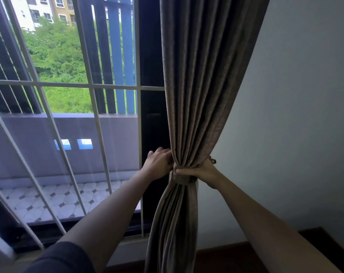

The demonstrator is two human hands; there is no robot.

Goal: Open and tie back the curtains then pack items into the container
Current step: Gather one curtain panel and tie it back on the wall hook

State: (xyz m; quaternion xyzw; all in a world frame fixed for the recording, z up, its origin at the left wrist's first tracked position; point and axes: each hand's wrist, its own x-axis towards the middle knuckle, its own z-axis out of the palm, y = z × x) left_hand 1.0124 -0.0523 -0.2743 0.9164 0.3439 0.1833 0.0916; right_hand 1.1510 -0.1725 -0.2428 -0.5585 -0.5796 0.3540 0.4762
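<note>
Tie-back step underway: left hand (159, 162) gripping gathered curtain (198, 95), right hand (201, 171) clamping tie-back band (182, 179). Next: securing band; container packing pending.

Bright daylight through the window (68, 62) — dim, shadowed wall (295, 115) at right, wide-angle bending of edges.

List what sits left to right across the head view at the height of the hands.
Window grille bars → left hand → tie-back band cinching the gathered brown curtain → right hand → bare grey wall.
</note>
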